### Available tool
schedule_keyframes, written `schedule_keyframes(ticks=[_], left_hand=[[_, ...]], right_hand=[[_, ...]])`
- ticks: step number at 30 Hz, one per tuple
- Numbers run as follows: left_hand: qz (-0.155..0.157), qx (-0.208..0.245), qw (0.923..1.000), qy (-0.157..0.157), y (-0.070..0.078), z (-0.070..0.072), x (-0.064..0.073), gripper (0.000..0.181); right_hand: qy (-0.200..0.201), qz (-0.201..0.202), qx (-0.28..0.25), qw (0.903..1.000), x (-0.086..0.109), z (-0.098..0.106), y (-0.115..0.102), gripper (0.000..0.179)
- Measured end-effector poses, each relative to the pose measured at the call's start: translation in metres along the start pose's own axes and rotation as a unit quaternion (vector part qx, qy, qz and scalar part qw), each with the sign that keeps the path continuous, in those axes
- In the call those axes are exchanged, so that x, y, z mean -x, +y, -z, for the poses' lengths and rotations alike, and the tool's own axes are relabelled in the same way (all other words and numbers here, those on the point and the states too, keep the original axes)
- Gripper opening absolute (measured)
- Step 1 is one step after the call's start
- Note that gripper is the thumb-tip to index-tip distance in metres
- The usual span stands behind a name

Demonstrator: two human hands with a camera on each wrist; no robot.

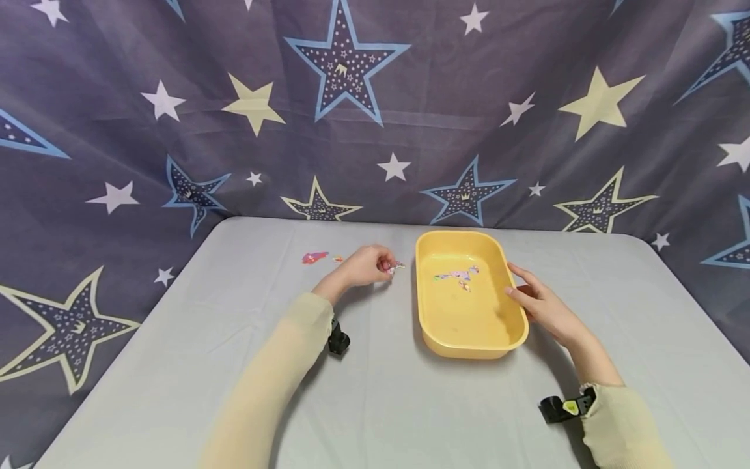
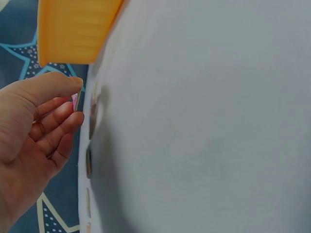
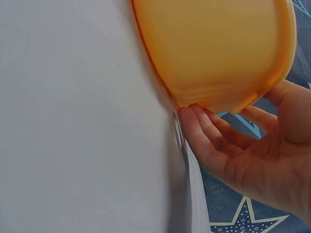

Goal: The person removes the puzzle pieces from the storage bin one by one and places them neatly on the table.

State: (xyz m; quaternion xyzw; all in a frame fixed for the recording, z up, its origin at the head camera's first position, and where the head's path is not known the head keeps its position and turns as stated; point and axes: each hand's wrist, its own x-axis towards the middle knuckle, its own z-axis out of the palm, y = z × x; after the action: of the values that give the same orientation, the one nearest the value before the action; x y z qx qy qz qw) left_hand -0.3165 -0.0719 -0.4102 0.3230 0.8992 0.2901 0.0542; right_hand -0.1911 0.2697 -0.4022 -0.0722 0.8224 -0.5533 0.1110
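My left hand pinches a small, flat, multicoloured cutout between thumb and fingers, just left of a yellow plastic tub. A pink edge of that cutout shows at the fingertips in the left wrist view. The right hand grips the tub's right side, thumb at the rim and fingers against the outer wall. Inside the tub lie a purple, patterned cutout and a smaller orange one. Left of my left hand, a pink-red cutout and a small orange piece lie flat.
A light grey cloth covers the table. Behind it and along the sides hangs a dark curtain printed with stars. Each wrist wears a black camera; the left one sits just above the cloth.
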Motion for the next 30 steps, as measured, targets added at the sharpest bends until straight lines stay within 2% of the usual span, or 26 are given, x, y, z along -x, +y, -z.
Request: schedule_keyframes(ticks=[5, 16, 20, 24, 30], left_hand=[[0.017, -0.006, 0.9997, -0.018, -0.0023, -0.0045, 0.0006, 0.018], [0.014, -0.036, 0.9983, -0.044, -0.0009, -0.0069, -0.0003, 0.015], [0.017, -0.032, 0.9978, -0.055, 0.0008, -0.0054, -0.0004, 0.018], [0.02, -0.008, 0.9986, -0.048, 0.0014, -0.0025, 0.0001, 0.021], [0.008, -0.011, 0.9999, -0.002, 0.0044, 0.0028, -0.0029, 0.016]], right_hand=[[-0.002, -0.004, -0.001, 1.0, 0.0011, -0.0002, 0.0001, 0.065], [-0.003, -0.003, 0.0, 1.0, 0.0013, 0.0, -0.0011, 0.065], [-0.001, -0.004, 0.0, 1.0, 0.0013, 0.0001, -0.001, 0.065], [-0.001, -0.004, 0.003, 1.0, 0.0011, 0.0002, -0.0008, 0.065], [0.0, -0.005, 0.006, 1.0, 0.0001, 0.0009, -0.0011, 0.066]])
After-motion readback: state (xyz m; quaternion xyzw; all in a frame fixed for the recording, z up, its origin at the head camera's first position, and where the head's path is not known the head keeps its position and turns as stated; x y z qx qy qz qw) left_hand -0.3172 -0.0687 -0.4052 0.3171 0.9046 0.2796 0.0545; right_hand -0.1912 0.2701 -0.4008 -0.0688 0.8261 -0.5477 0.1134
